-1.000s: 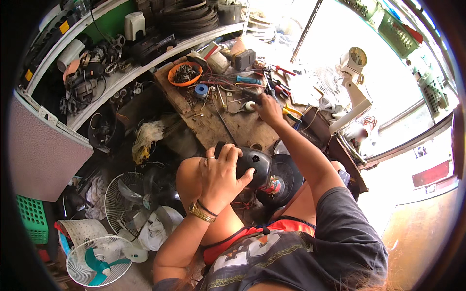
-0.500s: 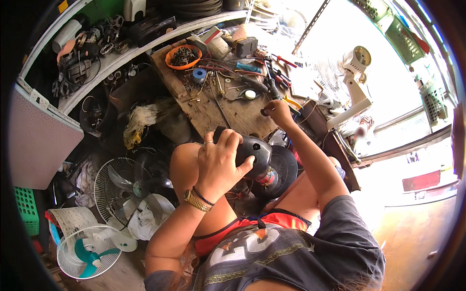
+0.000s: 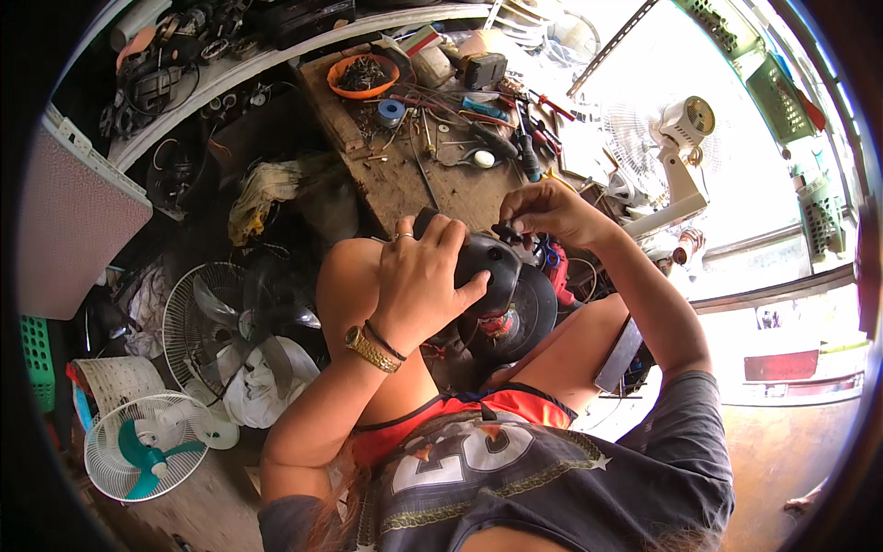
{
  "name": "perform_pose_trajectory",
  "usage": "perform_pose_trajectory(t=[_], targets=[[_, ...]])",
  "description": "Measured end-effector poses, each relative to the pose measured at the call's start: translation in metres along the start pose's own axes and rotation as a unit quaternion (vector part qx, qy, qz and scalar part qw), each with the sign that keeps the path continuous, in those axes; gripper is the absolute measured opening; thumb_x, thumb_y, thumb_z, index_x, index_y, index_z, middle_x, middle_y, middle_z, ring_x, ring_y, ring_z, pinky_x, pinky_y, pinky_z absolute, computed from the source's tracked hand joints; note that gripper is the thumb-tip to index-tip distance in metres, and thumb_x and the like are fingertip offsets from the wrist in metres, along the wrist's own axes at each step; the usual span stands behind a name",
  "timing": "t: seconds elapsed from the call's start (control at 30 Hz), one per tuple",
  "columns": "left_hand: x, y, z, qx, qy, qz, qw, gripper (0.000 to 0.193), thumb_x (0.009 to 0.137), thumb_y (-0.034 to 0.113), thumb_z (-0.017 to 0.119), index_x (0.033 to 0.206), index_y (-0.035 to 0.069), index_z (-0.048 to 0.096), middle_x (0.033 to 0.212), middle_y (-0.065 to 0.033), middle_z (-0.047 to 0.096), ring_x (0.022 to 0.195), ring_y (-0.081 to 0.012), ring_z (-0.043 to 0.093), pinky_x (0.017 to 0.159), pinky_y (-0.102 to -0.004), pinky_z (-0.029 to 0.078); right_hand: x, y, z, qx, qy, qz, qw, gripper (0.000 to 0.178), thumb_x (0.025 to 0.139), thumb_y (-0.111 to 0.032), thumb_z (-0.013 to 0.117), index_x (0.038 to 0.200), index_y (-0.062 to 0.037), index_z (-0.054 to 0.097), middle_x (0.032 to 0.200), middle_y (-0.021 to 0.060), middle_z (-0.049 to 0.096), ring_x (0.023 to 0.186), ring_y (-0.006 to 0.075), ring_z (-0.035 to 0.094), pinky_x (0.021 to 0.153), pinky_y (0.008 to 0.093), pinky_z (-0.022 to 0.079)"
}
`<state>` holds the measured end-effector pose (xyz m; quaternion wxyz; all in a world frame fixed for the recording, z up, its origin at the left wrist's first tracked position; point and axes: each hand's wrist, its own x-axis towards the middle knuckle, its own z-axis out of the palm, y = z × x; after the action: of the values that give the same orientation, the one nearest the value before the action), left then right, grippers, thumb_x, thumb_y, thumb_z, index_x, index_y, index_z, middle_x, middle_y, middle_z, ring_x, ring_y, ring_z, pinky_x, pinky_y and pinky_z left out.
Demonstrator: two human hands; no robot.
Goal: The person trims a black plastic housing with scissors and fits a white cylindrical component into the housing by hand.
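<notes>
Between my knees stands a rounded black plastic housing (image 3: 494,268), like a fan's motor cover, with a round hole in its side. My left hand (image 3: 414,276) is wrapped over it, thumb on the near side. Beneath the housing is a wide black disc (image 3: 532,322), with reddish parts showing at its middle. A small black knob-like piece (image 3: 505,233) is pinched in the fingertips of my right hand (image 3: 555,213), close beside the housing's far right side. Whether that piece touches the housing I cannot tell.
A wooden bench (image 3: 384,195) ahead carries an orange bowl (image 3: 342,90) of screws, a blue spool (image 3: 391,112) and several hand tools. Left lie a fan cage (image 3: 175,345) and a small fan with teal blades (image 3: 143,451). A white fan (image 3: 679,175) stands at right.
My right hand has come back from the bench edge toward the housing, bringing the small black piece. My left hand keeps its hold. The whole view has shifted slightly.
</notes>
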<state>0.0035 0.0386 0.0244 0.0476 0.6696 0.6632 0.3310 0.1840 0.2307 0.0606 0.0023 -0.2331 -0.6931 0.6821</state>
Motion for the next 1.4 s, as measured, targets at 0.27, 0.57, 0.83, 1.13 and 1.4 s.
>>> perform_pose_trajectory(t=[0.27, 0.57, 0.83, 1.13, 1.4], targets=[[-0.002, 0.001, -0.002, 0.020, 0.003, -0.004, 1.000, 0.047, 0.078, 0.042, 0.074, 0.105, 0.008, 0.056, 0.108, -0.0088, 0.058, 0.107, -0.0379, 0.053, 0.084, -0.0512, 0.050, 0.005, -0.036, 0.025, -0.331, -0.064, -0.130, 0.933, 0.013, 0.083, 0.000, 0.073, 0.095, -0.0022, 0.072, 0.090, 0.0056, 0.067, 0.083, 0.0154, 0.066, 0.070, 0.0293, 0.052], [0.000, 0.000, 0.000, 0.008, -0.006, -0.011, 1.000, 0.049, 0.078, 0.043, 0.074, 0.107, 0.007, 0.057, 0.109, -0.0091, 0.059, 0.108, -0.0382, 0.053, 0.085, -0.0517, 0.050, 0.017, -0.047, 0.021, -0.414, -0.153, -0.204, 0.874, 0.010, 0.082, -0.002, 0.072, 0.093, -0.0017, 0.072, 0.089, 0.0105, 0.067, 0.081, 0.0273, 0.067, 0.070, 0.0375, 0.052], [-0.005, 0.001, -0.002, 0.010, -0.001, -0.005, 1.000, 0.048, 0.077, 0.043, 0.073, 0.108, 0.009, 0.057, 0.110, -0.0082, 0.058, 0.110, -0.0407, 0.052, 0.087, -0.0517, 0.048, 0.026, -0.051, 0.028, -0.473, -0.220, -0.213, 0.826, 0.006, 0.081, -0.004, 0.069, 0.084, 0.0005, 0.064, 0.086, 0.0127, 0.064, 0.081, 0.0325, 0.066, 0.070, 0.0427, 0.050], [-0.006, -0.003, -0.004, -0.009, -0.009, 0.000, 1.000, 0.047, 0.073, 0.036, 0.077, 0.107, 0.010, 0.058, 0.109, -0.0069, 0.057, 0.112, -0.0387, 0.051, 0.088, -0.0499, 0.047, 0.027, -0.058, 0.038, -0.504, -0.241, -0.228, 0.798, 0.009, 0.078, -0.003, 0.066, 0.079, 0.0014, 0.058, 0.081, 0.0150, 0.061, 0.079, 0.0365, 0.063, 0.069, 0.0456, 0.048], [-0.011, -0.001, -0.003, -0.032, 0.006, 0.004, 0.999, 0.055, 0.069, 0.033, 0.082, 0.111, 0.009, 0.056, 0.122, -0.0094, 0.052, 0.114, -0.0385, 0.051, 0.091, -0.0490, 0.048, 0.006, -0.057, 0.055, -0.550, -0.166, -0.198, 0.794, 0.006, 0.079, -0.005, 0.065, 0.081, -0.0014, 0.061, 0.082, 0.0146, 0.065, 0.079, 0.0356, 0.065, 0.067, 0.0456, 0.050]])
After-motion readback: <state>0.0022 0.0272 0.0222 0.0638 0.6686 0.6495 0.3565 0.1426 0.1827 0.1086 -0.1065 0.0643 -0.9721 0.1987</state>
